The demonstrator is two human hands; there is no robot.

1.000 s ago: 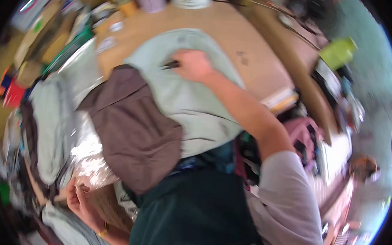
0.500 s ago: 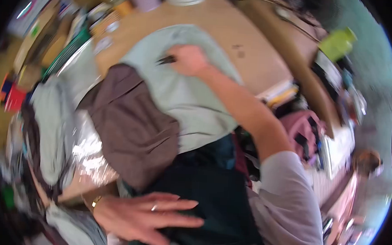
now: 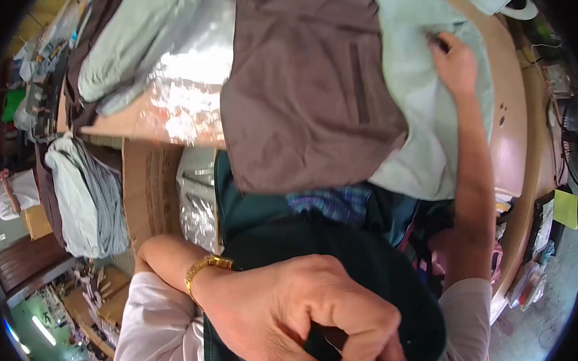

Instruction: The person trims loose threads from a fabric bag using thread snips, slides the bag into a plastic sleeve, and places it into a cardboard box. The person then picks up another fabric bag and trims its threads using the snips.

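My right hand (image 3: 460, 64) is closed around small black snips (image 3: 438, 42), blurred, over the pale green cloth (image 3: 415, 122) on the table. Left of it lies a brown cloth piece (image 3: 294, 95) with a narrow welt slit, overlapping the pale cloth. Close to the camera, my left hand (image 3: 314, 314), with a gold band at the wrist, is curled in front of the dark green cloth (image 3: 312, 238) over my lap. Its fingers are bent together; a thin thread seems to show near them, but what they grip is hidden.
Shiny clear plastic (image 3: 191, 95) covers the table's left part, with folded pale garments (image 3: 139, 32) beyond it. Below stand an open cardboard box (image 3: 149, 192) and hanging grey garments (image 3: 89, 195). A fan (image 3: 573, 135) is at the far right. Another person (image 3: 17, 193) is at the far left.
My left hand has risen towards the camera and curled from spread fingers. The view has turned, so the cloths appear shifted. My right hand still holds the snips over the pale cloth.
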